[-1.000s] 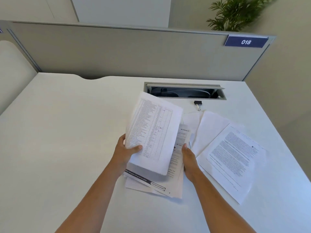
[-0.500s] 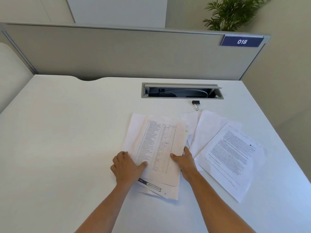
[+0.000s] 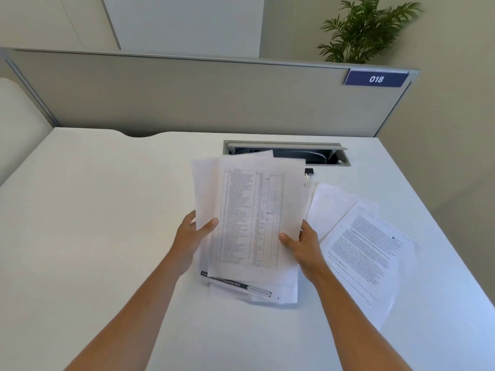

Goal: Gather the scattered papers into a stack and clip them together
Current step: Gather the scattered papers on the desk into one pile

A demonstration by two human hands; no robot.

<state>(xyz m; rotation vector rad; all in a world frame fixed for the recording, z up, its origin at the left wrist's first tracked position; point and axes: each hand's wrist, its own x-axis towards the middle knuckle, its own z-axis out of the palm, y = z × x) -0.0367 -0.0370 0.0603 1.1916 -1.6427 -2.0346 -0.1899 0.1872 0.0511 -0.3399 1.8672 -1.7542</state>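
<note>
A loose bundle of papers (image 3: 249,215) with a printed table on top is raised off the white desk (image 3: 93,236), tilted toward me. My left hand (image 3: 191,236) grips its left edge, thumb on the front. My right hand (image 3: 302,243) grips the right edge the same way. The sheets are uneven; one with a black banner (image 3: 235,285) sticks out at the bottom. To the right, a page of dense text (image 3: 367,253) and blank sheets (image 3: 329,204) lie flat on the desk. A small black binder clip (image 3: 308,173) sits behind them.
An open cable slot (image 3: 316,155) is cut into the desk just beyond the papers. A grey partition (image 3: 187,97) with a blue "018" tag (image 3: 376,79) closes the back. The desk's right edge runs close to the text page.
The bundle lay flat on the desk under both hands half a second ago; now both hands hold its sides and it is lifted and tilted up.
</note>
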